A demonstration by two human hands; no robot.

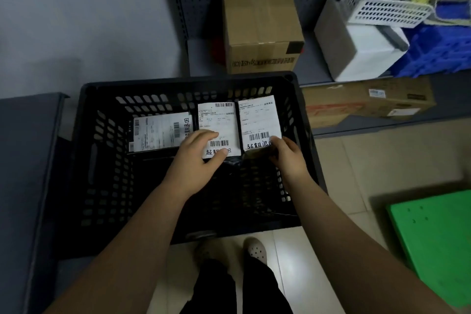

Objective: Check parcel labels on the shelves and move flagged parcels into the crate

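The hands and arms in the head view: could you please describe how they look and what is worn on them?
The left hand and right hand are bare, with no gloves, rings or watch to be seen. The left forearm and right forearm are bare too; no sleeve shows within the frame.

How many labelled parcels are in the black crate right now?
3: the left parcel lies unheld; the left hand holds the middle parcel; the right hand holds the right parcel. Others may hide beneath.

3 parcels, 1 crate, 2 cardboard boxes, 2 hands.
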